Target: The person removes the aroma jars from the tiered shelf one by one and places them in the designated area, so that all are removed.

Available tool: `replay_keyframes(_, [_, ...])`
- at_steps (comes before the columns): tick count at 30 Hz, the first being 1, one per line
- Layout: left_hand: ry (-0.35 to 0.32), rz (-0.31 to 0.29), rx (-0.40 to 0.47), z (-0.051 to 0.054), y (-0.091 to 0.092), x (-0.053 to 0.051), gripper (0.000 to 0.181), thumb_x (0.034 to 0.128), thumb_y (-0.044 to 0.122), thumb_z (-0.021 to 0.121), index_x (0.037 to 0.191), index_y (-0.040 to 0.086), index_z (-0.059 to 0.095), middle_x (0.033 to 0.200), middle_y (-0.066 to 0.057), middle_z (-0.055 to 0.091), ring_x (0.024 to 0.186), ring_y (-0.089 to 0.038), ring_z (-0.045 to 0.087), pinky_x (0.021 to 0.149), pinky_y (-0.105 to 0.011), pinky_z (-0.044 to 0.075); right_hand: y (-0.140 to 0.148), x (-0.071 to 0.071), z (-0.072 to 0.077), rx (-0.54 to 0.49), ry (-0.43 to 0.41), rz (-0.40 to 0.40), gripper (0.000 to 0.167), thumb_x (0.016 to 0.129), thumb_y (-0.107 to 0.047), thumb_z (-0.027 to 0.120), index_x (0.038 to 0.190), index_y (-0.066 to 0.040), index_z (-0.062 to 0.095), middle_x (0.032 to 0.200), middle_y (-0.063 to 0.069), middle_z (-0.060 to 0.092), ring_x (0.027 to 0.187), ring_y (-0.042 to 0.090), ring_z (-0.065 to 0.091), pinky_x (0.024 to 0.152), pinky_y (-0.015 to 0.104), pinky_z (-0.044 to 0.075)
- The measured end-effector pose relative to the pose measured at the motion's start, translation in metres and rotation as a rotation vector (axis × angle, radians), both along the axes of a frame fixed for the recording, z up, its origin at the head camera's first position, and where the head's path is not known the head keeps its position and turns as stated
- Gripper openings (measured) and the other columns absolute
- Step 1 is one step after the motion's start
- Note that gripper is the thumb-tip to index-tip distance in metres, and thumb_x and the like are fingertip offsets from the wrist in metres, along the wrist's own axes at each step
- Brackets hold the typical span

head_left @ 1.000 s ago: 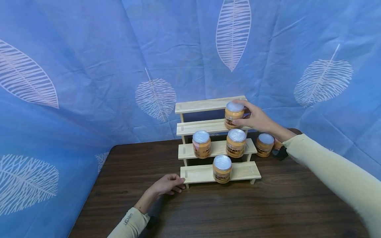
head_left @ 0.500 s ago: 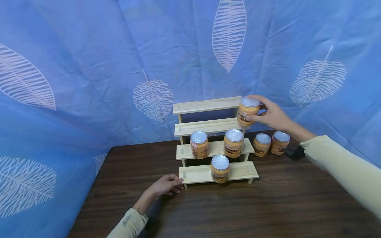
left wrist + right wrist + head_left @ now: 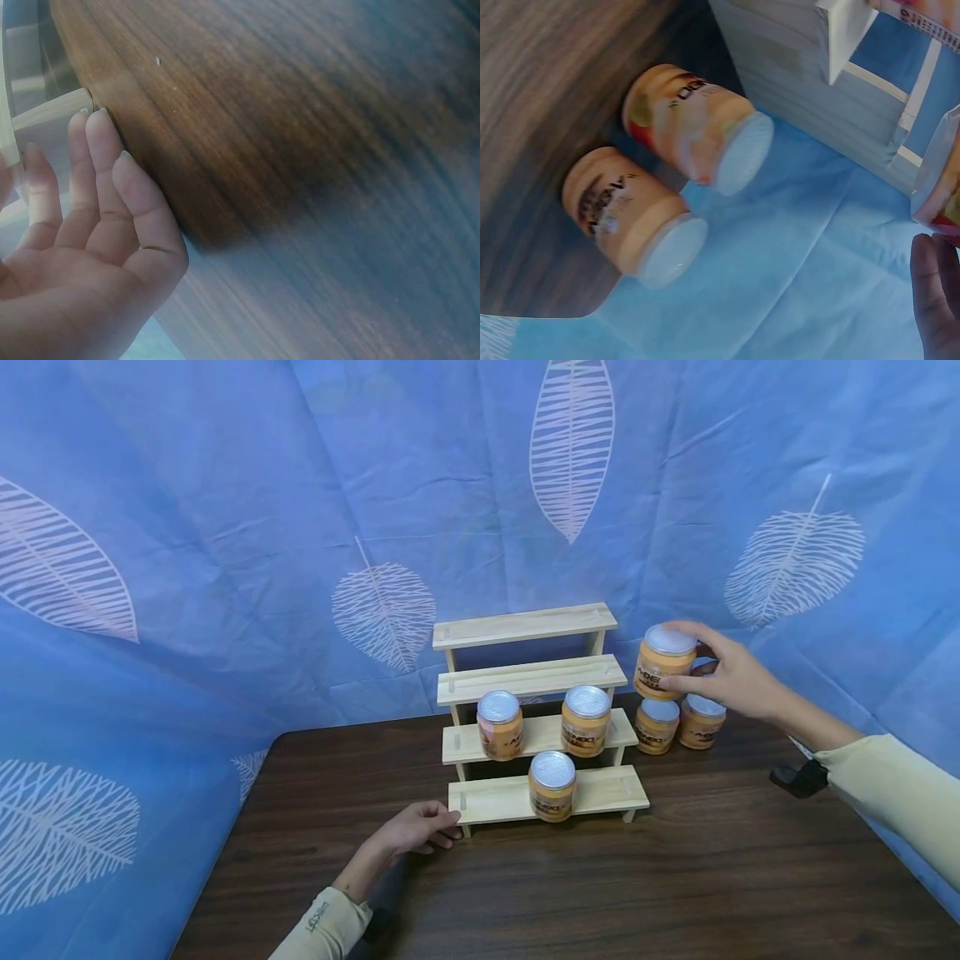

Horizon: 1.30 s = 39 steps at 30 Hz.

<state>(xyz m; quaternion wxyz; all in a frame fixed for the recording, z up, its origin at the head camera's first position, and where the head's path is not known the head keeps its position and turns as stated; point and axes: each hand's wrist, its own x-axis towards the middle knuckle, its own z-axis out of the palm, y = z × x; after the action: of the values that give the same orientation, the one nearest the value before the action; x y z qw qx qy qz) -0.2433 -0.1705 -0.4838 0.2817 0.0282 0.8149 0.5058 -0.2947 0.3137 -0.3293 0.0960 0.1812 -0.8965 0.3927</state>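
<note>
My right hand (image 3: 738,681) grips an orange jar (image 3: 663,664) with a silver lid, thumb in front and fingers behind. The jar hangs in the air right of the wooden tiered rack (image 3: 525,627), above two more orange jars on the table (image 3: 656,728). In the right wrist view, only part of the held jar (image 3: 946,176) and some fingers (image 3: 930,289) show at the right edge. Down at the rack's lowest step, my left hand (image 3: 414,828) pinches the left end, thumb on top. The left wrist view has its fingers (image 3: 97,165) beside the rack's leg.
Two jars (image 3: 500,725) stand on the rack's second step from the bottom, and another jar (image 3: 553,787) is on the lowest. Beneath lies a dark brown wooden table (image 3: 555,902). A blue cloth (image 3: 480,485) with white leaf prints hangs right behind.
My right hand has carried the jar off the rack's second step from the top, to the right and slightly down. The left hand stays at the lowest step. The view has shifted slightly.
</note>
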Motion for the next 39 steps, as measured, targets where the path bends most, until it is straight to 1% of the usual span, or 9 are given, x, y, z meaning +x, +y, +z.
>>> replay_keyframes(11, [0.004,0.005,-0.007,0.001,-0.001,0.002,0.038,0.1007,0.043,0.058,0.096,0.006,0.060,0.106,-0.009,0.075,0.089,-0.016,0.070,0.078,-0.039,0.052,0.012,0.027,-0.028,0.019,0.044,-0.018,0.079,0.082,-0.008,0.082,0.150,-0.015,0.043,0.120,0.017,0.061,0.085,-0.003,0.062,0.066,0.023,0.051])
replay_keyframes(15, [-0.003,0.003,-0.006,0.001,-0.001,0.001,0.038,0.1009,0.044,0.058,0.094,0.007,0.060,0.106,-0.009,0.074,0.089,-0.017,0.070,0.078,-0.039,0.052,0.017,0.035,-0.044,-0.009,0.082,0.013,0.079,0.081,-0.004,0.082,0.150,-0.011,0.043,0.115,0.003,0.060,0.085,-0.002,0.063,0.065,0.021,0.053])
replay_keyframes(19, [-0.015,0.007,-0.009,0.001,-0.001,0.001,0.037,0.1009,0.043,0.058,0.094,0.007,0.060,0.107,-0.009,0.074,0.090,-0.018,0.070,0.078,-0.039,0.052,0.021,0.042,-0.065,-0.040,0.121,0.031,0.079,0.080,0.001,0.082,0.149,-0.008,0.043,0.120,-0.018,0.052,0.087,-0.004,0.062,0.067,0.017,0.052])
replay_keyframes(21, [-0.019,0.009,-0.010,0.001,-0.001,0.000,0.037,0.1010,0.043,0.058,0.094,0.007,0.060,0.107,-0.009,0.075,0.090,-0.018,0.071,0.078,-0.039,0.051,0.023,0.045,-0.075,-0.052,0.133,0.025,0.080,0.079,0.003,0.082,0.149,-0.008,0.044,0.122,-0.023,0.049,0.088,-0.006,0.061,0.067,0.016,0.050])
replay_keyframes(24, [-0.018,0.007,-0.009,0.001,0.000,0.000,0.037,0.1012,0.042,0.058,0.095,0.006,0.060,0.107,-0.010,0.075,0.090,-0.018,0.071,0.077,-0.038,0.051,0.025,0.049,-0.089,-0.029,0.150,0.000,0.082,0.078,0.002,0.084,0.149,-0.008,0.044,0.123,-0.019,0.049,0.090,-0.010,0.058,0.068,0.013,0.048])
replay_keyframes(27, [-0.019,0.007,-0.010,0.002,0.000,0.000,0.037,0.1013,0.042,0.058,0.094,0.006,0.060,0.107,-0.010,0.074,0.090,-0.018,0.071,0.077,-0.038,0.051,0.025,0.053,-0.100,-0.006,0.141,-0.025,0.083,0.078,-0.002,0.084,0.150,-0.008,0.042,0.126,-0.004,0.051,0.093,-0.015,0.054,0.070,0.011,0.046])
replay_keyframes(30, [-0.021,0.008,-0.008,0.002,0.001,0.000,0.037,0.1012,0.043,0.058,0.095,0.006,0.060,0.106,-0.009,0.075,0.091,-0.019,0.071,0.077,-0.038,0.051,0.025,0.054,-0.110,-0.009,0.123,-0.056,0.083,0.080,-0.005,0.084,0.151,-0.011,0.042,0.126,-0.002,0.051,0.095,-0.017,0.054,0.072,0.011,0.046])
replay_keyframes(34, [-0.020,0.006,-0.007,0.002,0.001,0.000,0.036,0.1012,0.042,0.058,0.095,0.007,0.060,0.106,-0.008,0.075,0.091,-0.019,0.071,0.077,-0.038,0.051,0.024,0.055,-0.123,-0.031,0.140,-0.062,0.086,0.079,-0.002,0.084,0.153,-0.016,0.042,0.131,-0.012,0.048,0.102,-0.014,0.053,0.076,0.008,0.046])
replay_keyframes(39, [-0.019,0.001,-0.005,0.002,0.001,0.000,0.037,0.1014,0.042,0.058,0.095,0.006,0.060,0.106,-0.009,0.075,0.091,-0.019,0.071,0.077,-0.038,0.051,0.024,0.057,-0.140,-0.028,0.164,-0.066,0.088,0.076,0.000,0.085,0.152,-0.013,0.043,0.134,0.003,0.051,0.107,-0.016,0.047,0.080,0.004,0.043])
